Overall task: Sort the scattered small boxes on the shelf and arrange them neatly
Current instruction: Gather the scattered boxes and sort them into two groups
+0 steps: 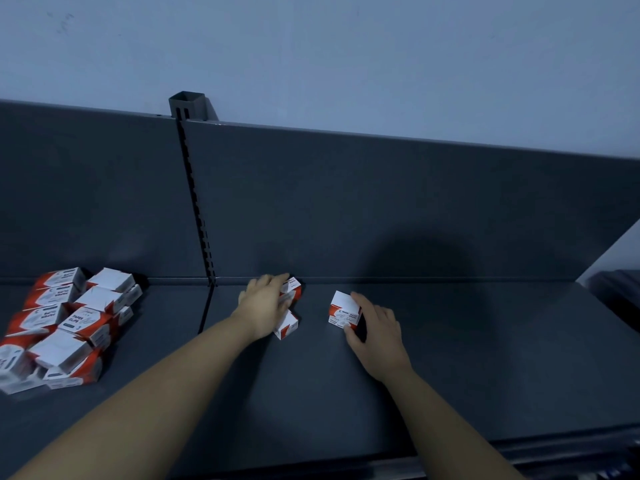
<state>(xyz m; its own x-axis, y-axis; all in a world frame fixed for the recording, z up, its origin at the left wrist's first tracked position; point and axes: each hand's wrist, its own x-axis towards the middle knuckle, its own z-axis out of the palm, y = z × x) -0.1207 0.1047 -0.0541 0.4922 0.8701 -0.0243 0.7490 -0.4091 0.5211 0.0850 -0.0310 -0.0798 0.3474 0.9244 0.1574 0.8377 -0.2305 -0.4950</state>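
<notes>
Gripping lone box [344, 311] by its sides, right hand [377, 327] held it mid-shelf [450, 375]. Left hand [265, 299] lay over rear boxes [290, 325]; grip unclear. Pile [62, 327] sat far left. Cardboard judged light, stiff, crushable: pinch opposite faces gently.

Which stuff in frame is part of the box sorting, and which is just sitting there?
Job:
pile of boxes on the left
boxes under the left hand
single box in the grip of the right hand
shelf they sit on

Lying about:
slotted upright
back panel
dark object at the right edge, can't identify
</notes>
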